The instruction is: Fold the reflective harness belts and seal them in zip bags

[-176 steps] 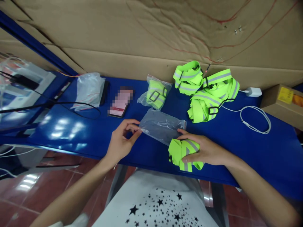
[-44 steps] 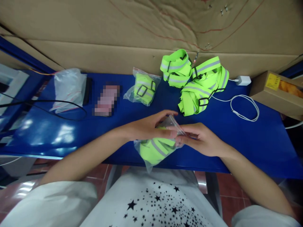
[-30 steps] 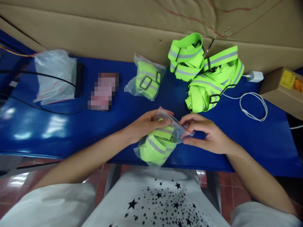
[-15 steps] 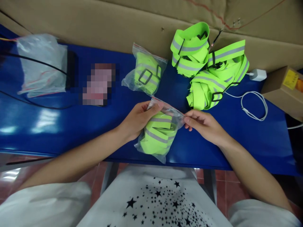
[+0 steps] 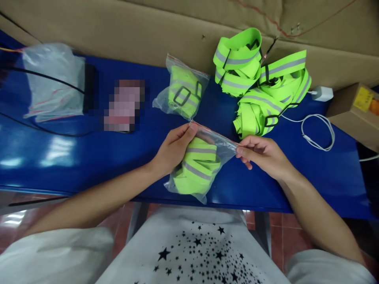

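Observation:
A clear zip bag (image 5: 199, 165) with a folded neon-yellow reflective strap inside lies at the front of the blue table (image 5: 59, 157). My left hand (image 5: 171, 152) pinches the left end of the bag's red-lined top edge. My right hand (image 5: 263, 154) pinches the right end of that edge, thumb and forefinger pressed together. The top edge is stretched straight between both hands.
Another bagged strap (image 5: 182, 92) lies further back. A pile of loose neon straps (image 5: 260, 90) sits at the back right. A stack of clear bags (image 5: 53, 81), a phone (image 5: 124, 104), a white charger cable (image 5: 318, 130) and a cardboard box (image 5: 355, 114) also lie around.
The strap went from my right hand into the bag. My fingers have since moved apart along the top edge, my right hand sliding to the right corner.

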Demonstrator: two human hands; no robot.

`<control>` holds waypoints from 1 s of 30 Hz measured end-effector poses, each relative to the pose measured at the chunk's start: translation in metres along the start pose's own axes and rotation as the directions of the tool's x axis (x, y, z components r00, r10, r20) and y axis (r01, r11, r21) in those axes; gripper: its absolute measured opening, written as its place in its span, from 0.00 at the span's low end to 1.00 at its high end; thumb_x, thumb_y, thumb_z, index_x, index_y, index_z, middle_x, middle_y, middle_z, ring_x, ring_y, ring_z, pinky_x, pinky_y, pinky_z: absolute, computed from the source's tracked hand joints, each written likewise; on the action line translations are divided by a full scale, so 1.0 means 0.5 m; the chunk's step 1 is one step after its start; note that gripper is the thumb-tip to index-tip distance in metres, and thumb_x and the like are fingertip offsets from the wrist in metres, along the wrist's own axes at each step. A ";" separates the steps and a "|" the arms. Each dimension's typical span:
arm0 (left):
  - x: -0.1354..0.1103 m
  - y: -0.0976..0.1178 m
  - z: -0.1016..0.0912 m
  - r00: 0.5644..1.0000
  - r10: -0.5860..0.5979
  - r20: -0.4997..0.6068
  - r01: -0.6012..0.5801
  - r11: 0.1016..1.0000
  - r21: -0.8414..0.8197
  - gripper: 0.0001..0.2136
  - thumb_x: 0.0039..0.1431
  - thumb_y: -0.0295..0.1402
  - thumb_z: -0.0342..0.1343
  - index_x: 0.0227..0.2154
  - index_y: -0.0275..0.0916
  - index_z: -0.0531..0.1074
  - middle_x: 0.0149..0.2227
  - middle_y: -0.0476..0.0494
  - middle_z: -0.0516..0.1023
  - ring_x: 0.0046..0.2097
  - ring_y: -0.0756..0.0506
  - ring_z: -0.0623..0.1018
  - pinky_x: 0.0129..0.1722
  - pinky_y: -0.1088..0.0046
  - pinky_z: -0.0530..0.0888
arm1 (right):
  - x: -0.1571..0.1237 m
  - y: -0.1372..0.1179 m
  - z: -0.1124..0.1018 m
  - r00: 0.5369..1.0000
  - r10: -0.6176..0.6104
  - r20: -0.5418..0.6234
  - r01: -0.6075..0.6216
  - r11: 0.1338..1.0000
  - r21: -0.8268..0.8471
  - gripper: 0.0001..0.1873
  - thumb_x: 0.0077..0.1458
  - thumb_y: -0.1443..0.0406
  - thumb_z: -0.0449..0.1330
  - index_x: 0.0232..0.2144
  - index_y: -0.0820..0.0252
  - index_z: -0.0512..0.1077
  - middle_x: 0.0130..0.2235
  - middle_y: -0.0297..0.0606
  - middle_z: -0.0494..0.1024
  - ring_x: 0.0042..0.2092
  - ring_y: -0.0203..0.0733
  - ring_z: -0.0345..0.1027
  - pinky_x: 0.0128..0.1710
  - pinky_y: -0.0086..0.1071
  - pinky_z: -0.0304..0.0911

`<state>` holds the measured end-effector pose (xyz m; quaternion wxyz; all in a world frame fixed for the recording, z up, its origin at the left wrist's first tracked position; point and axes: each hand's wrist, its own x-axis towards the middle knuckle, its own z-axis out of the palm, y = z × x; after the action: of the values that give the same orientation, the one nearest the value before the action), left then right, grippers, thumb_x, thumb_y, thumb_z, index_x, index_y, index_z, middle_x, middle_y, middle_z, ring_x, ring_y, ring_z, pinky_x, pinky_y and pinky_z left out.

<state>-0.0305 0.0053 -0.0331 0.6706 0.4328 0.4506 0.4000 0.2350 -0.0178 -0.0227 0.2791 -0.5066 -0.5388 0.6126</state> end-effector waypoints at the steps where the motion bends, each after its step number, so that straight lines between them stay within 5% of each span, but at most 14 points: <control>1: 0.001 -0.002 -0.002 1.000 -0.001 -0.009 0.000 1.000 -0.008 0.17 0.69 0.48 0.57 0.41 0.40 0.81 0.32 0.46 0.84 0.31 0.48 0.81 0.32 0.74 0.79 | 0.000 0.000 -0.001 1.000 0.000 -0.009 0.000 1.000 0.011 0.15 0.59 0.54 0.70 0.33 0.60 0.77 0.28 0.34 0.76 0.23 0.31 0.66 0.21 0.27 0.62; 8: -0.003 -0.007 0.003 0.999 0.038 -0.011 -0.037 0.999 0.038 0.19 0.71 0.50 0.55 0.43 0.39 0.80 0.33 0.46 0.84 0.32 0.48 0.81 0.34 0.74 0.79 | 0.004 0.004 0.019 0.974 -0.185 -0.130 0.180 0.982 -0.051 0.10 0.56 0.66 0.69 0.27 0.59 0.71 0.27 0.30 0.73 0.27 0.30 0.63 0.25 0.25 0.59; 14: -0.007 -0.008 0.006 0.984 0.174 0.021 -0.175 0.959 0.221 0.19 0.73 0.48 0.51 0.45 0.40 0.81 0.38 0.45 0.85 0.39 0.47 0.82 0.42 0.73 0.78 | 0.004 0.004 0.020 0.996 -0.091 0.002 0.091 0.996 0.008 0.08 0.62 0.60 0.66 0.36 0.59 0.76 0.29 0.31 0.74 0.25 0.31 0.65 0.25 0.27 0.61; 21: -0.004 -0.010 0.010 0.967 0.252 0.034 -0.251 0.922 0.295 0.21 0.75 0.47 0.47 0.48 0.39 0.81 0.40 0.44 0.85 0.44 0.46 0.83 0.47 0.72 0.77 | 0.010 0.006 0.025 0.976 -0.177 -0.129 0.171 0.984 -0.056 0.11 0.58 0.63 0.68 0.27 0.59 0.72 0.25 0.29 0.72 0.24 0.29 0.60 0.24 0.26 0.56; 25: -0.007 -0.009 0.013 0.959 0.277 0.059 -0.280 0.898 0.340 0.22 0.76 0.48 0.46 0.49 0.39 0.80 0.40 0.44 0.86 0.43 0.46 0.83 0.48 0.71 0.77 | 0.008 0.005 0.030 0.979 -0.185 -0.089 0.180 0.982 -0.058 0.07 0.60 0.61 0.66 0.33 0.59 0.76 0.28 0.31 0.74 0.26 0.31 0.64 0.26 0.27 0.61; 30: -0.011 -0.011 0.014 0.953 0.282 0.109 -0.303 0.879 0.368 0.22 0.76 0.47 0.46 0.49 0.38 0.81 0.46 0.43 0.85 0.44 0.47 0.82 0.45 0.73 0.77 | 0.006 0.006 0.030 0.979 -0.180 -0.090 0.174 0.982 -0.077 0.08 0.58 0.64 0.66 0.29 0.59 0.73 0.28 0.31 0.73 0.28 0.32 0.64 0.27 0.27 0.58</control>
<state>-0.0246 -0.0030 -0.0356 0.5173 0.6280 0.4313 0.3900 0.2208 -0.0214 -0.0279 0.3405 -0.4950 -0.5884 0.5411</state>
